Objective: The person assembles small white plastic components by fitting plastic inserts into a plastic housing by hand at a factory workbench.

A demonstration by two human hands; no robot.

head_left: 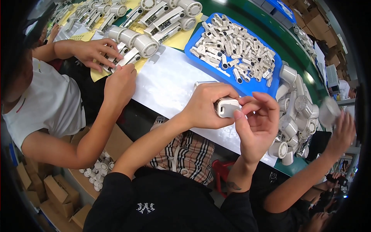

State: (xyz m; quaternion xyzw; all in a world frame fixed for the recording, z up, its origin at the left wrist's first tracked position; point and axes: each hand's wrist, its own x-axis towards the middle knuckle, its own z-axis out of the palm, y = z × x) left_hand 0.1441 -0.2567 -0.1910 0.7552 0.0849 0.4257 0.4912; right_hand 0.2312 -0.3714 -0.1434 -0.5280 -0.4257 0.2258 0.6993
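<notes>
My left hand (210, 105) is wrapped round a white handheld fan (227, 110), with the handle's end turned up toward me. That end has a pale grey face and a small dark slot. My right hand (257, 123) has its thumb and fingertips pressed against the edge of the same end, while its other fingers curl above. Most of the fan is hidden behind my left hand; a bit of white casing shows beyond the knuckles. Under both hands lies a white sheet (166, 83) on the table.
Beyond my hands stands a blue tray (189, 50) of small white elongated parts. White fans are piled at right (299, 112) and lie in rows on yellow paper at upper left (164, 21). At left, a co-worker's hands (98, 54) touch a fan; another person's hand (343, 129) is at right.
</notes>
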